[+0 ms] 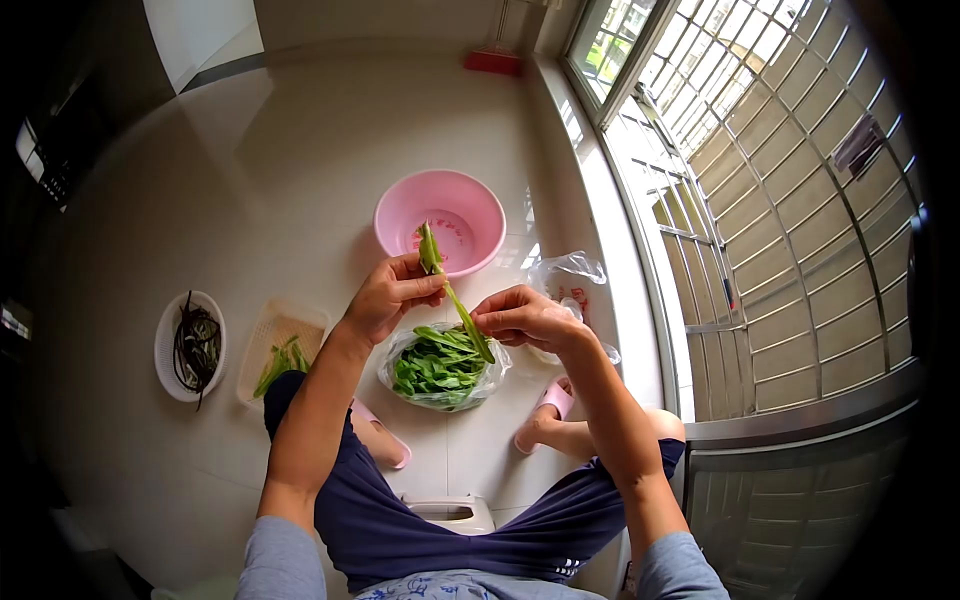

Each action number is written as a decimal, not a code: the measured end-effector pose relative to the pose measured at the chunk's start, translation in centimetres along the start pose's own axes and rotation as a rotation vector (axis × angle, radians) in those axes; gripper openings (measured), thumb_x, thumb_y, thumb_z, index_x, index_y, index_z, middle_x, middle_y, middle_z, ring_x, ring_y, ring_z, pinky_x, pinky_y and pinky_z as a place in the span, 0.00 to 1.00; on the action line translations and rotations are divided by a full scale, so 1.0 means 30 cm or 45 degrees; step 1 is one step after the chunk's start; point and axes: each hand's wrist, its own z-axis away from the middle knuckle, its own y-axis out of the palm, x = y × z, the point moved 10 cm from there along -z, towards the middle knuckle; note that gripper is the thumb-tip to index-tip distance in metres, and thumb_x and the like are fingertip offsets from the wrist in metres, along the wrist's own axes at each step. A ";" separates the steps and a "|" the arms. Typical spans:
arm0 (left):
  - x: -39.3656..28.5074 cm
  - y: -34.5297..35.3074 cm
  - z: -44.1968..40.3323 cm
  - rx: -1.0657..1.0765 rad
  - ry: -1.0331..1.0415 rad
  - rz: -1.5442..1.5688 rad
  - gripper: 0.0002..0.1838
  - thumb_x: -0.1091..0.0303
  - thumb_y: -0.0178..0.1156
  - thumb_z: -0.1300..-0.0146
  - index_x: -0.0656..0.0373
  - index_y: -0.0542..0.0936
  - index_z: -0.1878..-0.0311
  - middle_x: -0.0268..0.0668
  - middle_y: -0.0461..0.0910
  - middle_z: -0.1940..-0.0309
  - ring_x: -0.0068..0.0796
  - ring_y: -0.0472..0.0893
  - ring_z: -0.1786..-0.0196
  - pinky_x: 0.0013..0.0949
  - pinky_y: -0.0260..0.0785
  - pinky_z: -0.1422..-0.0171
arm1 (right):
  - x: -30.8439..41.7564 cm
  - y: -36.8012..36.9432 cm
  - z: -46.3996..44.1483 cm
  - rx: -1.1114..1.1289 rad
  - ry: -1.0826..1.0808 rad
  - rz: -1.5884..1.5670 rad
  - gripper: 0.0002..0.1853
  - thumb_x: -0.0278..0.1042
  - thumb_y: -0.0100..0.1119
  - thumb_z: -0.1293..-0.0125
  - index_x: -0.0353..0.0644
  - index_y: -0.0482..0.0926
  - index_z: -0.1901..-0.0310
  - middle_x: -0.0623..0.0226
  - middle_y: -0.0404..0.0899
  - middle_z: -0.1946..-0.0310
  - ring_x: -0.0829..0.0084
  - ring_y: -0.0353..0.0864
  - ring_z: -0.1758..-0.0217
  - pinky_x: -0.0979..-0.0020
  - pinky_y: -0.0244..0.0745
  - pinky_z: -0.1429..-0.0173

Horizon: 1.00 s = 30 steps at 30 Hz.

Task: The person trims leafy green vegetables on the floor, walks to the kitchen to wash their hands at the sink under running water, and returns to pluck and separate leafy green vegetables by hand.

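A leafy green vegetable stalk (pixel 455 300) is stretched slantwise between my two hands, above a clear plastic bag (pixel 487 385) of cut greens (pixel 430 362). My left hand (pixel 390 295) pinches the stalk near its upper, leafy end. Lower down, the fingers of my right hand (pixel 528 318) are closed on the same stalk, close to a leaf that hangs below them. Just beyond my hands stands a pink basin (pixel 400 205) with a pinkish pattern on its bottom; the stalk's top overlaps it in view.
Left of my knee sits a beige basket (pixel 270 330) with a few green stalks, beside a white oval basket (pixel 218 355) of dark, long vegetables. A crumpled clear bag (pixel 570 275) lies by the window wall. A red broom (pixel 493 62) stands at the far wall. I sit on a low stool (pixel 480 512).
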 end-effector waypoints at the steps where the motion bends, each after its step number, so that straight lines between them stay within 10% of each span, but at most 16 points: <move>1: 0.005 0.005 -0.006 0.003 -0.005 -0.006 0.04 0.75 0.53 0.49 0.62 0.73 0.69 0.33 0.73 0.75 0.21 0.72 0.71 0.22 0.65 0.64 | -0.010 -0.009 -0.001 -0.002 -0.006 -0.006 0.10 0.30 0.54 0.46 0.32 0.73 0.67 0.76 0.64 0.84 0.88 0.57 0.84 0.85 0.49 0.82; 16: 0.030 0.050 -0.059 -0.011 0.130 -0.027 0.04 0.73 0.50 0.44 0.60 0.71 0.66 0.35 0.73 0.70 0.24 0.73 0.64 0.28 0.66 0.56 | -0.133 -0.124 -0.035 -0.165 -0.203 -0.744 0.05 0.28 0.52 0.49 0.36 0.70 0.73 0.76 0.60 0.87 0.86 0.53 0.87 0.85 0.46 0.84; 18: 0.031 0.050 -0.064 -0.009 0.122 0.011 0.04 0.73 0.49 0.44 0.59 0.71 0.66 0.35 0.73 0.70 0.24 0.73 0.64 0.29 0.66 0.56 | -0.141 -0.231 0.007 -0.520 -0.359 -0.727 0.06 0.27 0.51 0.49 0.35 0.71 0.69 0.75 0.62 0.86 0.87 0.54 0.88 0.86 0.47 0.85; 23: 0.068 0.035 -0.058 0.003 -0.034 0.206 0.05 0.72 0.49 0.44 0.59 0.72 0.65 0.36 0.73 0.68 0.27 0.73 0.62 0.31 0.67 0.55 | -0.138 -0.622 0.244 -1.488 -0.712 0.186 0.06 0.28 0.53 0.50 0.35 0.76 0.73 0.70 0.74 0.82 0.83 0.69 0.81 0.83 0.63 0.77; 30: 0.097 0.009 -0.054 -0.020 -0.110 0.319 0.05 0.73 0.49 0.45 0.59 0.72 0.65 0.36 0.72 0.68 0.27 0.73 0.62 0.30 0.67 0.55 | -0.346 -0.936 0.245 -1.780 -0.041 1.020 0.11 0.27 0.53 0.57 0.37 0.77 0.69 0.59 0.77 0.76 0.70 0.76 0.72 0.75 0.69 0.65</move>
